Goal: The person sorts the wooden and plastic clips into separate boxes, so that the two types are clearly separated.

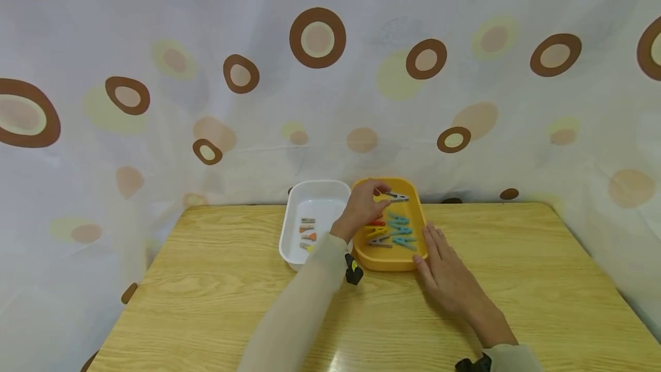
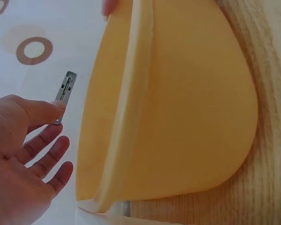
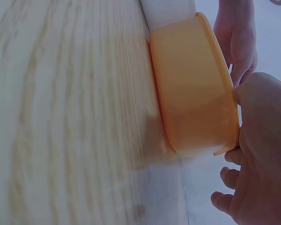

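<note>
Over the far part of the yellow tray (image 1: 391, 264), my left hand (image 1: 364, 206) pinches a grey clothespin (image 1: 397, 196) between thumb and index finger. That clothespin (image 2: 66, 90) points away from the fingertips in the left wrist view, and the other fingers are spread. Red, yellow, grey and blue clothespins (image 1: 400, 223) lie in the tray's near half, partly hidden by my left hand. My right hand (image 1: 451, 277) rests against the tray's right side with its fingers fairly straight. In the right wrist view, its thumb touches the tray's rim (image 3: 220, 61).
Left of the yellow tray and close beside it stands a white tray (image 1: 290, 228). Several small clips (image 1: 308, 228) lie in a column inside it, partly covered by my left sleeve. Both trays stand on a wooden table (image 1: 222, 280) near a patterned curtain (image 1: 268, 131).
</note>
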